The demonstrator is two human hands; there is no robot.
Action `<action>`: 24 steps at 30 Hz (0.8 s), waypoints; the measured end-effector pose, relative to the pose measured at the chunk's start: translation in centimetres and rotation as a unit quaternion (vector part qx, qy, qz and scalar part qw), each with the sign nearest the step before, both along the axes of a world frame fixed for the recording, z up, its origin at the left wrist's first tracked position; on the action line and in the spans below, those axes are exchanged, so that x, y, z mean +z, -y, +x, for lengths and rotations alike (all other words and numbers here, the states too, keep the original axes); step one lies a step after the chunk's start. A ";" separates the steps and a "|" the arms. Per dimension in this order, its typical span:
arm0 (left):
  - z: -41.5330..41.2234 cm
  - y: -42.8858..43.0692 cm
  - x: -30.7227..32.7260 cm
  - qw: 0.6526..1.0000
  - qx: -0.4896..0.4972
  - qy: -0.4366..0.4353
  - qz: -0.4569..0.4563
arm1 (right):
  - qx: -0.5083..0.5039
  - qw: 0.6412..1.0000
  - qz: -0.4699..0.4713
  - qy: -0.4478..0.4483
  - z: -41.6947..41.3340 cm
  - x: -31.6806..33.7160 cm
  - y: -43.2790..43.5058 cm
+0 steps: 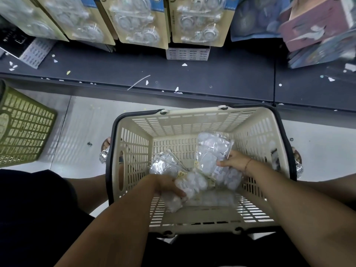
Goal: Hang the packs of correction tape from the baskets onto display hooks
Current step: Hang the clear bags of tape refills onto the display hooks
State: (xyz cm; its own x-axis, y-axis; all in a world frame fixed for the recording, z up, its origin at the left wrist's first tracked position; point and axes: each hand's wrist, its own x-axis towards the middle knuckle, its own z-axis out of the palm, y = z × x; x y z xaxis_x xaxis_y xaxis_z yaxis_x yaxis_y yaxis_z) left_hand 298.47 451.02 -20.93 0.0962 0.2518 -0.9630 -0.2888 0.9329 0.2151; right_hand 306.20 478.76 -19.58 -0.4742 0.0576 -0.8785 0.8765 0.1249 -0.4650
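Note:
A cream plastic basket (134, 143) with black handles sits on the floor in front of me, holding several clear packs of white correction tape. Both my hands are inside it. My left hand (167, 185) grips one pack (190, 185) low in the basket near its front wall. My right hand (233, 160) holds a taller pack (210, 151) that stands tilted against the right side. Another pack (163, 164) lies loose at the back left of the basket floor. Display hooks are not visible in this view.
A dark shelf ledge (212, 74) littered with paper scraps runs across beyond the basket. Beige blister cards (200, 22) hang above it, blue and pink items (316, 26) at right. A green basket (23, 128) lies on the white floor at left.

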 end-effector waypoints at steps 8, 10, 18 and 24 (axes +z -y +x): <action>-0.4 -2.1 1.2 0.990 0.013 -0.124 0.060 | 0.042 0.996 0.070 -0.020 0.0 3.7 -2.2; -0.2 -3.1 1.6 0.988 -0.004 -0.130 0.081 | 0.083 0.990 0.111 -0.039 -0.3 4.9 -3.0; 2.4 -7.8 -1.2 0.952 -0.245 -0.161 0.090 | 0.096 0.989 0.100 -0.059 0.0 7.6 -5.8; 2.5 -9.0 -2.5 0.956 -0.247 -0.148 0.058 | -0.002 0.996 -0.034 -0.086 0.3 11.1 -5.6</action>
